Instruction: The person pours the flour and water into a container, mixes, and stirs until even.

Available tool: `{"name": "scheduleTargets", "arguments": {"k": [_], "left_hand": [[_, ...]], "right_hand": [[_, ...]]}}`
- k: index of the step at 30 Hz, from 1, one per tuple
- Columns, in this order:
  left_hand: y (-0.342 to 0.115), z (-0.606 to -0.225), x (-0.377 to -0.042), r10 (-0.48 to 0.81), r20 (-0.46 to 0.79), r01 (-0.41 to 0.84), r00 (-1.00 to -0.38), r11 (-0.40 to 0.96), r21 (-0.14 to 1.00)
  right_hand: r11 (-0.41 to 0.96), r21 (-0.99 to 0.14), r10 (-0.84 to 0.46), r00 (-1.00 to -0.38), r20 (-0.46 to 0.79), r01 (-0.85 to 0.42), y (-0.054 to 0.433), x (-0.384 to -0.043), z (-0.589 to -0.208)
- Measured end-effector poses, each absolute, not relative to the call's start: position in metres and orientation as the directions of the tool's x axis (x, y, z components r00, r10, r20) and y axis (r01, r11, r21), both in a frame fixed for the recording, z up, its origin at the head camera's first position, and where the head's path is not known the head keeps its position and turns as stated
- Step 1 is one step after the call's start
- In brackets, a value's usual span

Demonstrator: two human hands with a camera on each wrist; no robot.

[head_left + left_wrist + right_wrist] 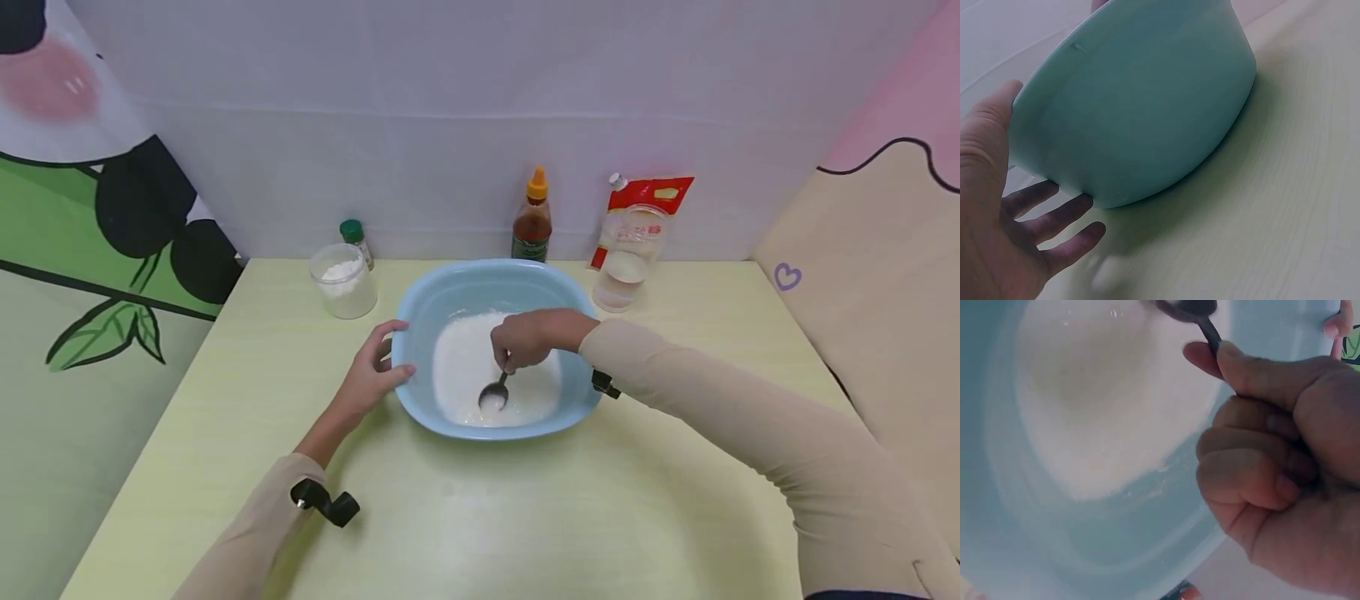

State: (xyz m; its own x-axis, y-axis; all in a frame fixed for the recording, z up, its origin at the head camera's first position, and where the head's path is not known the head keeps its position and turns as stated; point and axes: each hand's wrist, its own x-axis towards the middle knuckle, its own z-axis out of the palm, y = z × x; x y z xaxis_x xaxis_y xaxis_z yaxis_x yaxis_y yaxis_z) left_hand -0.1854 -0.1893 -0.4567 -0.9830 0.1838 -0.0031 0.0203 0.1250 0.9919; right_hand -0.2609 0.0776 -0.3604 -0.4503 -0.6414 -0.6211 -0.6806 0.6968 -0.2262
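A light blue plastic basin [495,271] holds a milky white liquid [457,367]. At its left side my left hand [377,367] holds the rim, thumb and index finger on the edge. The other fingers [1054,219] spread below, against or near the outer wall. My right hand [528,337] reaches over the basin and pinches the handle of a dark metal spoon [493,392] between thumb and index finger. Its remaining fingers curl into the palm. The spoon's bowl dips at the liquid, with some white in it.
Behind the basin, at left, stand a clear jar of white powder [345,287] and a green-capped shaker [352,233]. A brown sauce bottle [532,225] stands at the back. To the right are a clear container of liquid [622,271] and a red spouted pouch [660,190].
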Motion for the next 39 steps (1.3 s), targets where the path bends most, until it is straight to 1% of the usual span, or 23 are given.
{"name": "scheduleTargets", "arguments": {"k": [4,6,7,9,14,16,17,18,20,24,25,27,29,32,35,38,39], "left_hand": [[-0.189,-0.458,-0.187,0.188,0.001,0.022,-0.982,0.113,0.993],[-0.19,-0.459,-0.187,0.191,-0.004,0.017,-0.982,0.109,0.994],[-0.19,-0.459,-0.187,0.193,-0.005,0.016,-0.981,0.111,0.994],[-0.191,-0.458,-0.186,0.195,-0.002,0.021,-0.981,0.113,0.993],[-0.191,-0.457,-0.186,0.192,0.003,0.025,-0.981,0.113,0.993],[-0.191,-0.457,-0.186,0.193,-0.001,0.022,-0.981,0.112,0.993],[-0.191,-0.458,-0.186,0.192,-0.002,0.02,-0.981,0.113,0.993],[-0.191,-0.458,-0.186,0.191,-0.002,0.02,-0.982,0.115,0.993],[-0.191,-0.459,-0.186,0.188,-0.003,0.02,-0.982,0.118,0.993],[-0.19,-0.46,-0.186,0.187,-0.005,0.018,-0.982,0.117,0.993],[-0.19,-0.46,-0.186,0.188,-0.005,0.018,-0.982,0.118,0.993],[-0.191,-0.459,-0.186,0.19,-0.006,0.017,-0.982,0.119,0.993],[-0.191,-0.459,-0.186,0.187,-0.01,0.013,-0.982,0.121,0.993],[-0.191,-0.458,-0.186,0.181,-0.013,0.01,-0.983,0.128,0.992],[-0.192,-0.458,-0.186,0.179,-0.014,0.01,-0.984,0.134,0.991],[-0.191,-0.457,-0.186,0.184,-0.013,0.014,-0.983,0.141,0.99],[-0.19,-0.456,-0.186,0.185,-0.012,0.015,-0.983,0.142,0.99]], "right_hand": [[0.718,-0.145,-0.625,-0.538,-0.565,-0.681,0.083,-0.271,-0.355],[0.731,-0.099,-0.601,-0.567,-0.564,-0.676,0.09,-0.275,-0.352],[0.732,-0.084,-0.591,-0.568,-0.573,-0.677,0.093,-0.276,-0.351],[0.732,-0.079,-0.579,-0.556,-0.597,-0.677,0.096,-0.275,-0.35],[0.695,-0.179,-0.606,-0.433,-0.667,-0.697,0.09,-0.263,-0.353],[0.673,-0.217,-0.631,-0.396,-0.667,-0.707,0.083,-0.259,-0.355],[0.665,-0.232,-0.644,-0.388,-0.66,-0.71,0.08,-0.257,-0.356],[0.658,-0.24,-0.655,-0.385,-0.65,-0.714,0.077,-0.256,-0.357],[0.659,-0.237,-0.67,-0.415,-0.616,-0.714,0.074,-0.254,-0.357],[0.696,-0.142,-0.639,-0.516,-0.57,-0.704,0.074,-0.255,-0.355],[0.701,-0.114,-0.627,-0.532,-0.569,-0.704,0.074,-0.255,-0.353],[0.697,-0.08,-0.603,-0.522,-0.603,-0.713,0.074,-0.254,-0.351],[0.68,-0.082,-0.593,-0.481,-0.646,-0.729,0.071,-0.251,-0.351],[0.661,-0.125,-0.599,-0.42,-0.682,-0.74,0.063,-0.245,-0.351],[0.627,-0.185,-0.648,-0.375,-0.663,-0.757,0.053,-0.242,-0.354],[0.611,-0.218,-0.681,-0.365,-0.635,-0.761,0.048,-0.241,-0.354],[0.616,-0.216,-0.681,-0.374,-0.629,-0.758,0.047,-0.241,-0.352]]}}
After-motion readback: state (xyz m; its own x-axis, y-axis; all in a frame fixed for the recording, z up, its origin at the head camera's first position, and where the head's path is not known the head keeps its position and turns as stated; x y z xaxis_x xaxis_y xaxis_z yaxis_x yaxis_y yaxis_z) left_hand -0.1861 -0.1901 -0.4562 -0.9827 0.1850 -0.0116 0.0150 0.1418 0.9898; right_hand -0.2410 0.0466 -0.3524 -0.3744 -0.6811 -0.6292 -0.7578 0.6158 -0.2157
